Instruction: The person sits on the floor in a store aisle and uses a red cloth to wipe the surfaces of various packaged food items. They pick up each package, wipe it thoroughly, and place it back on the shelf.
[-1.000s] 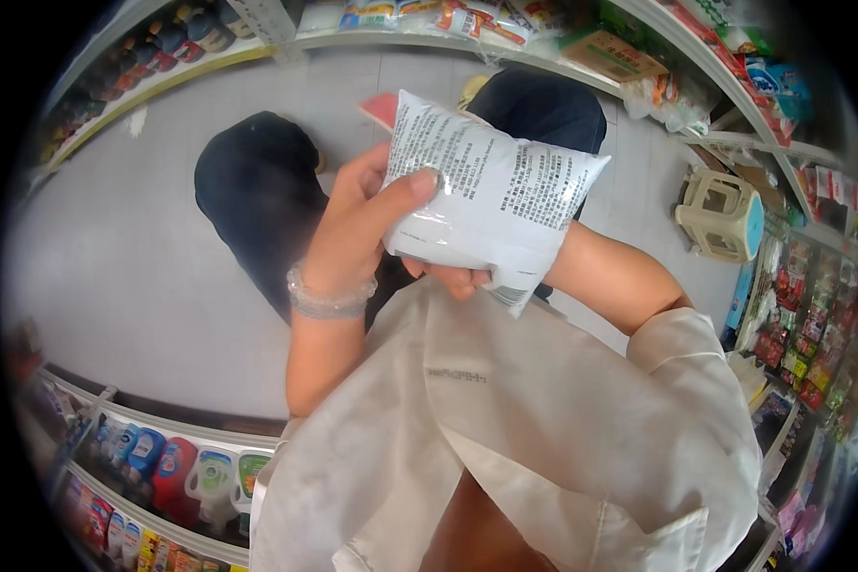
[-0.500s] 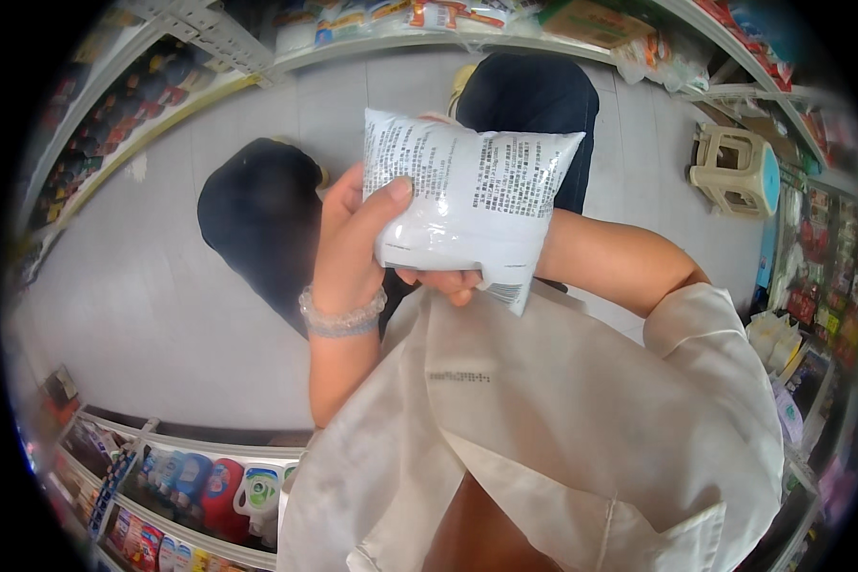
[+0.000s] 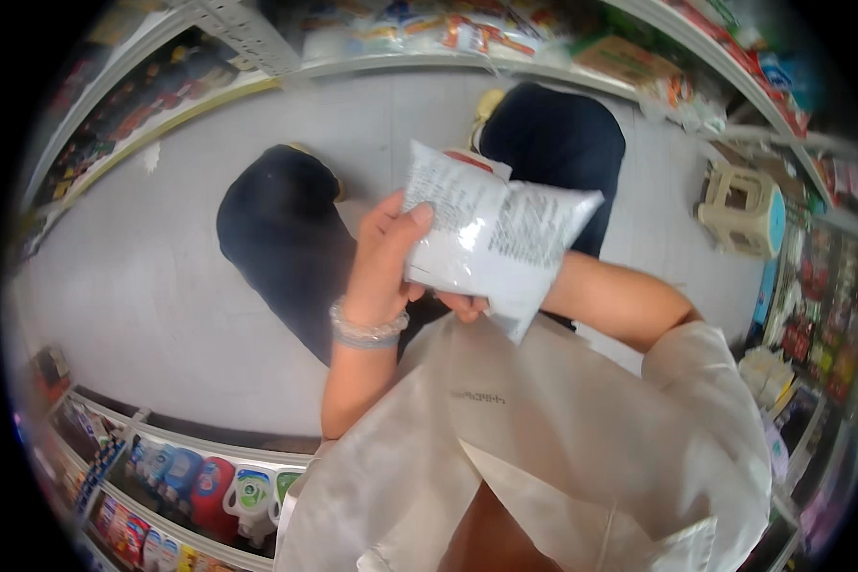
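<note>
Stocked shelving [image 3: 381, 69] curves round a grey floor [image 3: 143, 286]. Left hand [image 3: 381, 262]: pinching the left side of a white packet [image 3: 467, 253], thumb on the printed face, fingers behind. Right hand [image 3: 462, 303]: mostly hidden behind the packet, fingertips apparently showing under its lower edge; its grip cannot be told. Packet held tilted in front of the body, near the dark-trousered knees [image 3: 281, 229]. Behind its upper edge shows a red-and-white item [image 3: 477, 160]. Bottles [image 3: 213, 486] line the shelving's lower-left edge; a beige stool [image 3: 739, 212] stands near the floor's right edge.

Hazards, as judged: smooth film could slip if the left thumb slackens, dropping the packet; a hard squeeze could strain a seam. The item behind, its support unseen, could slide free under further tilting.

Difference: half a second ago that item scarcely showed above the packet; now part of it is plain. Print is more blurred.
</note>
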A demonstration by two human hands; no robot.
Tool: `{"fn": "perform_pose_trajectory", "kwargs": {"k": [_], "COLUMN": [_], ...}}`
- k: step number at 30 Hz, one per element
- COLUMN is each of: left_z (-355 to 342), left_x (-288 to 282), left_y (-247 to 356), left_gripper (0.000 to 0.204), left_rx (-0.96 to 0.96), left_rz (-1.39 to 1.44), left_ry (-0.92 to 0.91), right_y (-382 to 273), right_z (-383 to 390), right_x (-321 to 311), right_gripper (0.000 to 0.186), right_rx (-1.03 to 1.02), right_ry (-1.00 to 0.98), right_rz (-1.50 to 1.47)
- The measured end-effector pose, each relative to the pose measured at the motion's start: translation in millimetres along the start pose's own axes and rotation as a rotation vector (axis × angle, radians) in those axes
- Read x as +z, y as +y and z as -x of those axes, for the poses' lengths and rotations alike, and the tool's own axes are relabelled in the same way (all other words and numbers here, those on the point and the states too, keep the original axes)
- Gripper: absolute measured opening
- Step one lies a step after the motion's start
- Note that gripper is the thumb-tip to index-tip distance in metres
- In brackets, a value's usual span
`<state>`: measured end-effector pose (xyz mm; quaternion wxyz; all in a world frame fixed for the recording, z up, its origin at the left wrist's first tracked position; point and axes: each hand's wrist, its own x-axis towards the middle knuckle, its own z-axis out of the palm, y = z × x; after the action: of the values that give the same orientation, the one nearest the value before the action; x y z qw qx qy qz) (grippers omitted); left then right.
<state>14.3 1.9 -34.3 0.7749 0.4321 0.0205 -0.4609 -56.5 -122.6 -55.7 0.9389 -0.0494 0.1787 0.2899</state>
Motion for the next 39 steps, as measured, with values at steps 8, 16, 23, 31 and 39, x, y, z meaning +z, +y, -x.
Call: {"fn": "perform_pose_trajectory", "kwargs": {"k": [8, 16, 23, 31, 39], "left_z": [-50, -113, -169, -182, -184], "left_x": [-60, -110, -153, -134, -139], "left_y": [35, 111, 89, 104, 103], "left_gripper": [0.014, 0.011, 0.01, 0.016, 0.023], "left_rx": [0.294, 0.482, 0.42, 0.239, 0.351], "left_rz": [-0.121, -1.329, -1.673, -1.71, -1.548], "left_ry": [0.401, 0.175, 0.077, -0.069, 0.027], "right_y": [-58, -145, -225, -302, -333], "right_z": [-22, -73, -189, -332, -409], "right_x": [-13, 8, -35, -67, -92], "right_gripper": [0.032, 0.025, 0.023, 0.043, 0.051], "right_rx": [-0.237, -0.981, -0.931, -0.919, -0.402], "right_ry": [0.023, 0.937, 0.909, 0.915, 1.045], "right_rz": [-0.239, 1.327, 2.164, 2.128, 2.371]}}
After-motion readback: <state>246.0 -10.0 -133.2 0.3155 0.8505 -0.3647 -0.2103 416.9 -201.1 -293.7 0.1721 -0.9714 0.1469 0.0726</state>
